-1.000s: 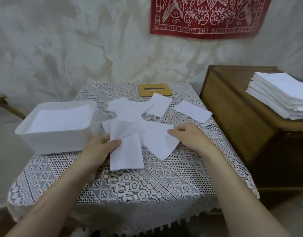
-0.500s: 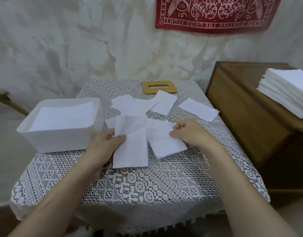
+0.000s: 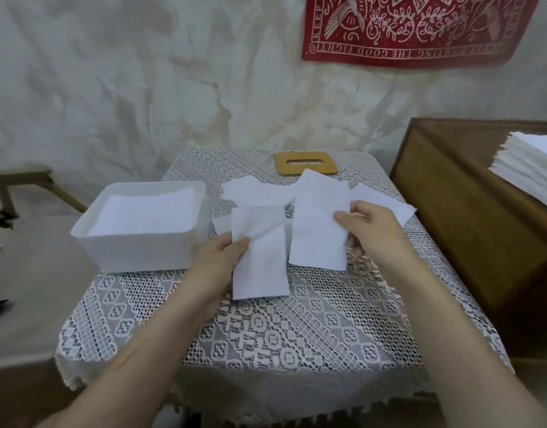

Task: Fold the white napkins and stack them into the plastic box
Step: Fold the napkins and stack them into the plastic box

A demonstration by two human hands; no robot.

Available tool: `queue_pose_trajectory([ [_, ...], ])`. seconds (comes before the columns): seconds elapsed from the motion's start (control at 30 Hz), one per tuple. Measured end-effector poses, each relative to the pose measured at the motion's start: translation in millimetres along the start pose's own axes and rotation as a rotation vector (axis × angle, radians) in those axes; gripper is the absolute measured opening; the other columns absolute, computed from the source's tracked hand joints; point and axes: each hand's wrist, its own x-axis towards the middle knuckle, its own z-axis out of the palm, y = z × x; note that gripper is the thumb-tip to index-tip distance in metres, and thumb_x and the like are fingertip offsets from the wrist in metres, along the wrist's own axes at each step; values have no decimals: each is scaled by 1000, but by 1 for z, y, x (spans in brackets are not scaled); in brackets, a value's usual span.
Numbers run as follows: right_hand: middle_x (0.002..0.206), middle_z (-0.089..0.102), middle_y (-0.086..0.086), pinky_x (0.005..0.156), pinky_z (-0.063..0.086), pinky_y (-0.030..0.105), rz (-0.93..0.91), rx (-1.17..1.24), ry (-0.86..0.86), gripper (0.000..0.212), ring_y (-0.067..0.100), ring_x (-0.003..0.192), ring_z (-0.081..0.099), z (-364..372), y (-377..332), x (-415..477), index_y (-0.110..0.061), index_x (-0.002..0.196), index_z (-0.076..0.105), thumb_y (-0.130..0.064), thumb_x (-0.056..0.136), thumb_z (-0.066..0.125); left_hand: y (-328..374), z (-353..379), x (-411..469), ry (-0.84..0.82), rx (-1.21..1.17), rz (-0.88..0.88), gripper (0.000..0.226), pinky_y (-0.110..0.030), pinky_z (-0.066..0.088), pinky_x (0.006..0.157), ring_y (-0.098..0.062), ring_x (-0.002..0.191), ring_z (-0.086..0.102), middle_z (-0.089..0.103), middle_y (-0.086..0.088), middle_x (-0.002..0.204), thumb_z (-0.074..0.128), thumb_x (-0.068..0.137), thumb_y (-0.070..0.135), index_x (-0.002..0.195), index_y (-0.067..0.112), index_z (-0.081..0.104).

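Head view. A: What does the right hand [image 3: 377,233] have?
B: It pinches the raised napkin [image 3: 318,223] by its right edge, thumb on top and fingers curled behind. The sheet is held up over the middle of the table [image 3: 296,335], toward the right edge.
A: And the left hand [image 3: 219,267]?
B: Its thumb presses on the left edge of the near napkin [image 3: 259,267]. The other fingers are hidden under the sheet, so it looks like a pinch. That napkin is the one closest to the front edge, and I cannot tell whether it lies flat on the lace.
A: Do the two sheets touch?
B: A narrow gap shows between them lower down; higher up I cannot tell.
A: Where is the plastic box [image 3: 136,251]?
B: At the left edge, just beside the left hand, with folded napkins [image 3: 145,211] lying flat inside.
A: Anything else on the table?
B: Loose napkins [image 3: 256,193] lie spread toward the far edge, one [image 3: 386,202] near the right edge behind the right hand. A wooden lid [image 3: 306,162] with a slot sits at the middle of the far edge.
A: Off the table?
B: A wooden cabinet [image 3: 466,211] stands to the right, carrying a napkin stack [image 3: 534,168]. A red cloth [image 3: 420,29] hangs on the wall.
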Motion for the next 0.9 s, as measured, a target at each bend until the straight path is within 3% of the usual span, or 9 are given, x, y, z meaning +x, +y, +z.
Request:
queue_pose_trajectory([
  [0.13,62,52,2,43,38,20,66,251,-85,13,11,51,44,-2,0,-4,-15,86,69,-15,98,65,2,9,-3,-64,-72,-11,21,-30,61,68,-10,80,77,81,4,93,51,108,21,110,14,71],
  [0.27,65,56,7,41,41,21,105,212,-183,15,11,48,48,17,5,-10,1,103,68,-13,99,64,-1,18,-3,-73,-98,-43,26,-46,60,93,-26,101,75,79,-7,111,50,109,26,113,12,72],
  [0.43,57,57,-8,45,36,25,27,-199,-93,14,11,46,45,25,12,-9,-13,87,70,-18,99,63,-5,22,-4,-86,-94,-43,28,-45,61,90,-23,96,77,79,-5,111,49,109,27,118,13,71],
  [0.6,45,48,-11,40,28,19,70,-13,-125,15,5,37,35,26,6,-10,-12,84,65,-11,100,63,-5,21,-4,-103,-103,-32,28,-43,60,89,-20,97,77,80,-3,111,47,110,27,121,15,70],
  [0.7,50,46,-5,37,24,18,89,42,-144,14,7,38,33,29,7,-9,-10,84,63,-11,98,65,-4,21,-6,-111,-97,-29,31,-40,60,85,-19,95,77,79,-1,111,45,110,33,120,18,70],
  [0.9,54,49,-8,38,26,18,93,62,-167,24,7,42,37,40,12,-8,-18,74,62,-14,97,68,-4,20,-8,-129,-159,-36,35,-44,57,96,-20,108,75,78,0,118,44,109,39,126,18,67],
])
